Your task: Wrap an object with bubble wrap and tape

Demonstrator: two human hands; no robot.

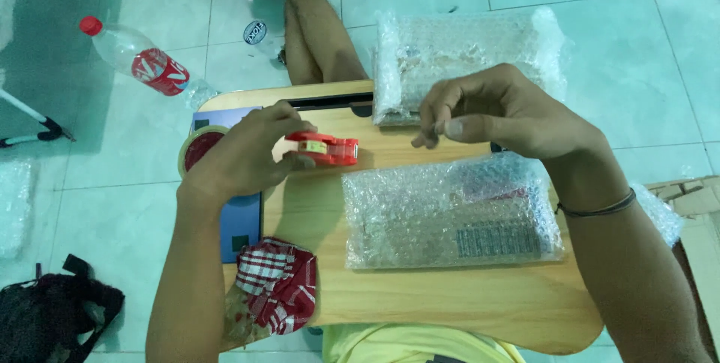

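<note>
The left hand (244, 157) was closed around a small red tape dispenser (324, 148), fingers curled over its top and thumb underneath, holding it just above the wooden lap table (465, 303); the right hand (499, 112) hovered near it, thumb and fingertips pinched almost together — whether a strip of tape lay between them could not be told. The dispenser sat between the two hands, its free end pointing toward the right hand; it was red plastic with a pale roll showing inside.

Just below the right hand lay a flat parcel wrapped in bubble wrap (450, 213), resting on the table, a dark rectangular item showing faintly through the plastic; a second bubble-wrapped parcel (465, 55) lay beyond the hands, partly on the table's far edge and partly over the tiled floor (637, 70). To the left of the left hand a large roll of tape (196, 149) lay on a blue sheet (238, 235) — a red and white checked cloth (277, 284) was bunched at the table's near edge. On the floor lay a plastic bottle with a red label and cap (139, 59); a dark bag (52, 310) sat at the lower left; the person's crossed legs (315, 40) stretched out beyond the table.
</note>
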